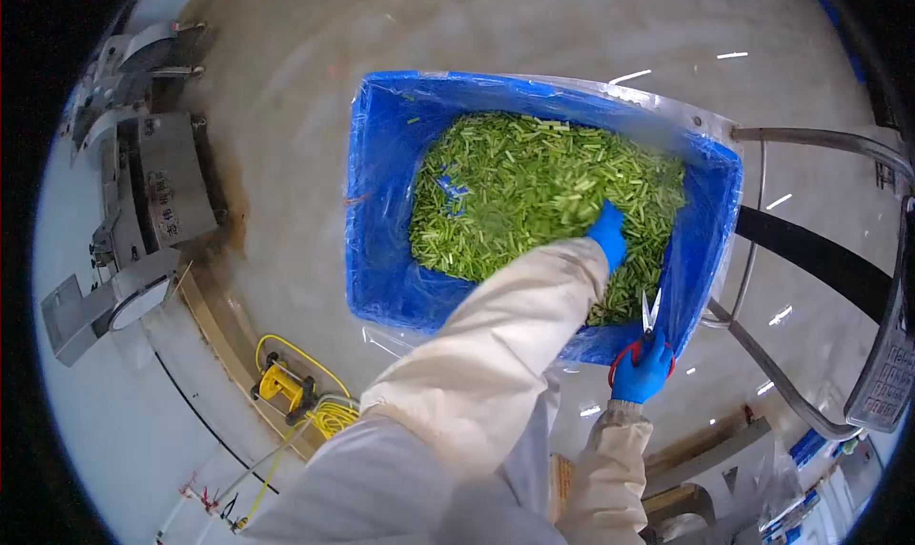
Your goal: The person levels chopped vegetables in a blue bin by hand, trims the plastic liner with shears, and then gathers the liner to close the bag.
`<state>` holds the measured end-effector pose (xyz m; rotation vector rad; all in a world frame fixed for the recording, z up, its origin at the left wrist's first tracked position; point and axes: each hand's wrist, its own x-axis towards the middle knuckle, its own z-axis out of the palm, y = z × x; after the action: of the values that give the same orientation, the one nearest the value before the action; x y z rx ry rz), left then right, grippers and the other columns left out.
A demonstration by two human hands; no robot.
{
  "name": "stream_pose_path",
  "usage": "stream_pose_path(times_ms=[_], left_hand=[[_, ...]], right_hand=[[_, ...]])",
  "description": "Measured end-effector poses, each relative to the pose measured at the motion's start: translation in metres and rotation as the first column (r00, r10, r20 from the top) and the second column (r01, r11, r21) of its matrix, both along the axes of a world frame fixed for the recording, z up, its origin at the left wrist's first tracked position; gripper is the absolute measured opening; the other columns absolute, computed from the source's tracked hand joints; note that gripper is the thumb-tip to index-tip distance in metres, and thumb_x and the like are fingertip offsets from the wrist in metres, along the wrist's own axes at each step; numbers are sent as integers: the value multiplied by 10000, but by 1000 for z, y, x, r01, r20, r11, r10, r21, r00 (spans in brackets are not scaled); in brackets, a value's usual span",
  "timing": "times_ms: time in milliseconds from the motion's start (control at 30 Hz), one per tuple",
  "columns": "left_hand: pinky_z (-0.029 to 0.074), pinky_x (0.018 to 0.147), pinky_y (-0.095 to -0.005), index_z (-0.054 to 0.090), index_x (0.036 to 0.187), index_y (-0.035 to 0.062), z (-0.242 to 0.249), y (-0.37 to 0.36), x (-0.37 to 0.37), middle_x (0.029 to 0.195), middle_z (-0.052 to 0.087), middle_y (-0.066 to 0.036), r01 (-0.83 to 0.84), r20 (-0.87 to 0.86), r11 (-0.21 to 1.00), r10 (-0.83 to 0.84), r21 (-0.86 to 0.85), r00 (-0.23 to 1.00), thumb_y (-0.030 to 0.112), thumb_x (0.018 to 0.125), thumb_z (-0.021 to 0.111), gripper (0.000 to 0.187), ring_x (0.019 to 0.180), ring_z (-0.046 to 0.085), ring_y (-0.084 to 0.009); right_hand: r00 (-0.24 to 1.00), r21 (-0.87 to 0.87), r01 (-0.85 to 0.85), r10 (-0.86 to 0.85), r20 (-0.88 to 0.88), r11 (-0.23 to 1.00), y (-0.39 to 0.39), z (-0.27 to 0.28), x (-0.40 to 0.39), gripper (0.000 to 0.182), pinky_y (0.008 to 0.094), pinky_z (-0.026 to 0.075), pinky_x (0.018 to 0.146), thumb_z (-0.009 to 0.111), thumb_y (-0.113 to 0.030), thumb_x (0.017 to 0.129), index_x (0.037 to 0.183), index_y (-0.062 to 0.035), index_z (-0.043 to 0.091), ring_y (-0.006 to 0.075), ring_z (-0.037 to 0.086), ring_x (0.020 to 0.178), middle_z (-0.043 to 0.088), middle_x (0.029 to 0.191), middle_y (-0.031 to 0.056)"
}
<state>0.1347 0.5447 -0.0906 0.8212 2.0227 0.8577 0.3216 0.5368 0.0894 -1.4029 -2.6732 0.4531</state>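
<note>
A blue bin (pixel 386 297), lined with clear plastic film, holds a heap of chopped green stalks (pixel 515 183). My left hand (pixel 608 235), in a blue glove, reaches over the heap toward its right side, touching or just above it. Pale stalk pieces beside that hand are smeared by motion, and its fingers are not clear enough to show whether they grip any. My right hand (pixel 640 371), also blue-gloved, is closed around the red handles of scissors (pixel 650 316) at the bin's near right corner. Their blades stand apart, pointing into the bin. A blue scrap (pixel 451 187) lies on the stalks.
A metal frame chair (pixel 810 140) with a dark band stands right of the bin. Grey machinery (pixel 172 183) is at the left. A yellow cable reel (pixel 284 385) with coiled yellow hose (pixel 332 416) sits at lower left. The wet floor (pixel 286 144) reflects light.
</note>
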Motion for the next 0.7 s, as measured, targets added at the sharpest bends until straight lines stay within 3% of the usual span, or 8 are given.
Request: stream_pose_path(times_ms=[67,133,200,233,267,500,600,700], left_hand=[[410,840,-368,460,1156,86,-33,-23,-25,920,597,-151,-619,628,785,484,-4,610,286,866,458,352,996,511,-299],[411,784,-424,469,1143,75,-79,-75,-45,962,563,-210,-287,-1,909,300,-302,954,196,870,441,300,889,539,-350],[382,878,-486,549,1087,70,-56,-118,-50,1060,559,-194,-298,-340,947,243,-121,909,118,836,436,279,1025,482,-383],[327,903,-557,571,1072,66,-6,-133,-70,1122,531,-174,147,-390,908,-309,-393,867,122,823,451,282,1093,437,-386],[272,928,-627,593,1057,61,47,-147,-89,1184,504,-154,482,-279,596,-767,-642,577,126,810,467,285,1162,392,-388],[181,938,-678,661,995,185,98,-296,-84,1129,567,-109,236,-235,506,-700,-830,674,213,794,478,273,1199,390,-342],[325,865,-615,668,927,189,127,-304,-96,1004,605,-105,302,-33,488,-565,-819,824,185,754,498,242,1034,524,-337],[492,608,-432,648,758,119,148,-309,-104,906,605,-130,256,-283,678,-577,-689,766,161,705,534,132,781,607,-313]], right_hand=[[999,-33,33,-33,4,999,-2,-2,-2,597,447,428,726,633,-78,578,1162,-62,507,378,522,862,548,931,192],[999,2,55,-55,-5,999,-2,-2,-3,611,446,431,715,637,-81,570,1165,-58,503,379,524,853,547,928,192],[998,11,60,-60,9,998,-1,-6,0,616,446,433,706,639,-84,567,1167,-59,503,380,526,844,548,923,192],[998,16,55,-56,9,998,-1,-7,1,622,446,435,698,641,-87,564,1170,-61,503,381,528,835,550,918,191],[998,8,62,-62,11,998,-1,-7,0,622,446,435,698,641,-87,564,1170,-61,503,381,528,835,550,918,191],[998,19,64,-64,-18,998,-2,-4,-6,619,450,433,686,642,-95,565,1168,-64,505,383,527,821,552,908,200],[998,30,66,-67,13,997,-1,-3,-8,615,447,431,695,642,-95,569,1167,-60,503,383,524,831,549,910,202],[999,35,45,-46,15,998,-1,-5,-6,611,448,428,697,641,-94,574,1168,-57,501,385,523,833,545,907,204]])
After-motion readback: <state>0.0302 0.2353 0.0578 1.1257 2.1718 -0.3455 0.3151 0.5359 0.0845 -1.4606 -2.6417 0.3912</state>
